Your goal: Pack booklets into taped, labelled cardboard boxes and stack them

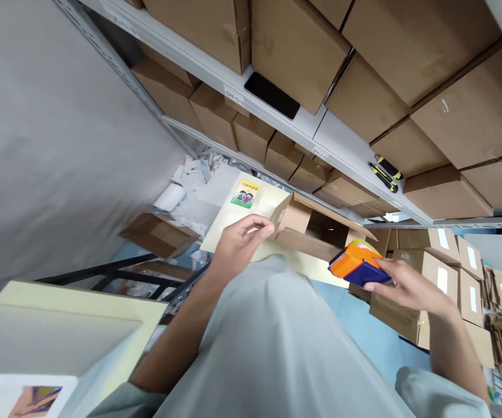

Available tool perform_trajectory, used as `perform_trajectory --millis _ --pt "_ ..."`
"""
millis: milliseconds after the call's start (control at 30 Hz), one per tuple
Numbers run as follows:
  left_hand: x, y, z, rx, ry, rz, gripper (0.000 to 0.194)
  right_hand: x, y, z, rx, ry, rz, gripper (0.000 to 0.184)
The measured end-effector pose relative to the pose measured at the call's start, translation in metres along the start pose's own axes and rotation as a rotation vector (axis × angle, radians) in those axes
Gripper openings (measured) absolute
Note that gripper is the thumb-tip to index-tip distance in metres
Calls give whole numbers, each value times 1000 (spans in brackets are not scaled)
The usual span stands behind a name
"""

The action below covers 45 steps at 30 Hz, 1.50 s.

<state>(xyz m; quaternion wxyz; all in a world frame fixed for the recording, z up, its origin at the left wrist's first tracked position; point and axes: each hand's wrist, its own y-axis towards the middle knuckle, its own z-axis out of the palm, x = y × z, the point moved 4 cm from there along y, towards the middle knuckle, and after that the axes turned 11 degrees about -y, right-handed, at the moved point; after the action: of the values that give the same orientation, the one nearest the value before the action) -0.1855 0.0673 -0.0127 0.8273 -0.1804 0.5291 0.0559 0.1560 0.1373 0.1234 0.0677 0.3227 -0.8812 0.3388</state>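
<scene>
My right hand [412, 284] is closed around an orange and dark blue tape dispenser [358, 262], with yellow showing on top and a dark edge facing left. It is held at the right end of an open cardboard box [307, 241], whose flaps stand up around a shadowed inside. By the box's left end is my left hand [243, 245], its thumb and forefinger brought together in a pinch. Whether anything thin lies between those fingertips cannot be made out. Behind the left hand, a booklet [246, 193] with a cartoon cover lies on the pale yellow tabletop [222, 223].
Metal shelving [286, 133] full of cartons rises ahead, holding a black phone [272, 95] and yellow-black utility knives [386, 173]. Cartons [434, 267] are stacked at right. An open carton [159, 234] and crumpled white packing material [196, 177] are at left.
</scene>
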Motion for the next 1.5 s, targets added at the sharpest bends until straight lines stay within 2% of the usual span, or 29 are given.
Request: perform_trajectory --millis 100,167,267,367,467,633,933,1167,1333,1500 --pt "26 17 4 45 -224 -195 45 -14 19 -31 89 2 64 51" --pt "36 23 9 52 -330 -252 48 -19 39 -48 170 70 76 55" --pt "38 24 11 31 -342 -280 47 -24 68 -64 273 188 78 58" --pt "37 20 12 30 -366 -331 46 -27 85 -70 347 286 129 60" --pt "40 19 17 60 -468 -389 47 -31 93 -70 413 367 179 62" --pt "49 31 17 20 -512 -409 50 -39 103 -66 456 445 176 59" --pt "57 44 10 44 -546 -500 42 -59 119 -33 545 549 149 60" --pt "61 46 12 44 -523 -504 42 -64 115 -39 616 569 90 55" --pt "65 46 8 19 -543 -513 41 -60 122 -28 650 579 36 55" --pt "68 44 6 21 -537 -527 41 -63 121 -25 642 624 52 56"
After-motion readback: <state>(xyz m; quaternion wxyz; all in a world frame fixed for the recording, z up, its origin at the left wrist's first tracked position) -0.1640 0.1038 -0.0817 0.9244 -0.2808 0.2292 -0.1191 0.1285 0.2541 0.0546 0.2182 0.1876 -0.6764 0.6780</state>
